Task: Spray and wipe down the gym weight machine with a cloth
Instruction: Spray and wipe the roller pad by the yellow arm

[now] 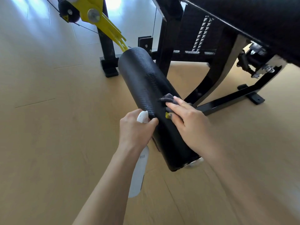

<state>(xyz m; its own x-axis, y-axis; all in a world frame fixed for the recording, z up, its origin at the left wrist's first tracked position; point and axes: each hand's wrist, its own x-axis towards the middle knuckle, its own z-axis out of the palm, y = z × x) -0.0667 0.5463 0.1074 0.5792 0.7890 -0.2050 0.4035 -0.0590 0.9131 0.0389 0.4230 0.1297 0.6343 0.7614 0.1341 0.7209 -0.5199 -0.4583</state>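
Left hand: the left hand (pixel 135 129) grips the neck of a white spray bottle (pixel 138 174), fingers curled round it just under the white nozzle head (pixel 142 116); the forefinger tip touches the side of the roller pad.
Spray bottle: it hangs down from the left hand along the forearm, its body pointing toward the camera, nozzle end up beside the pad.
Right hand: the right hand (pixel 190 124) lies flat with straight fingers on a dark grey cloth (pixel 168 99), pressing it against the pad; it clasps nothing.
Cloth: bunched under the right fingers, its crumpled edge showing beyond the fingertips, on the upper right flank of the pad, nearer the pad's close end than its far end.
Roller pad: a long black textured cylinder (pixel 146 82) runs slantwise from the yellow arm down toward the camera; a silvery cap (pixel 194 163) shows at its near end; a small yellow label (pixel 167 114) sits beside the right hand.
Yellow arm: a yellow lever (pixel 97 15) reaches from upper left down to the far end of the pad.
Frame: black steel legs and feet (pixel 227 101) stand on the floor to the right of the pad; a black padded seat (pixel 259 18) fills the upper right corner.
Floor: pale tan boards (pixel 48 127) lie under everything.
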